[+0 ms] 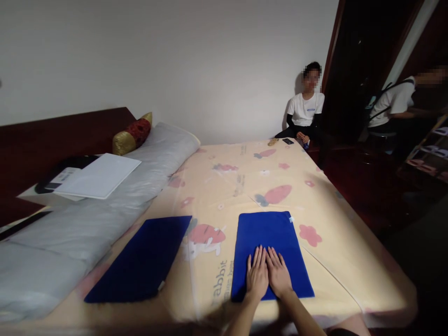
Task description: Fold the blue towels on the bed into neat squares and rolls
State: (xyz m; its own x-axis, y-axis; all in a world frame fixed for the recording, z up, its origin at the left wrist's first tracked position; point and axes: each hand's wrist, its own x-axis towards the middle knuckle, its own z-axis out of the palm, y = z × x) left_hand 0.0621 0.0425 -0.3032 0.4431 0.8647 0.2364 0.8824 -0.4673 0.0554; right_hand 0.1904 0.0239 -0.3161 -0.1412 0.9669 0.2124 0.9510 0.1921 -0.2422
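Lying flat and outstretched, the left hand (258,275) and right hand (279,274) are touching a blue cloth (264,232), which is resting on the carrot-print bedsheet (238,196) at the lower centre-right of the frame.

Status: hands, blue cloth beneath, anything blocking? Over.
Left hand, right hand: flat, side by side on blue cloth. Cloth spread flat on bed. Nothing blocking; second blue cloth apart, left.

Bright blue cloth (265,229), lying flat
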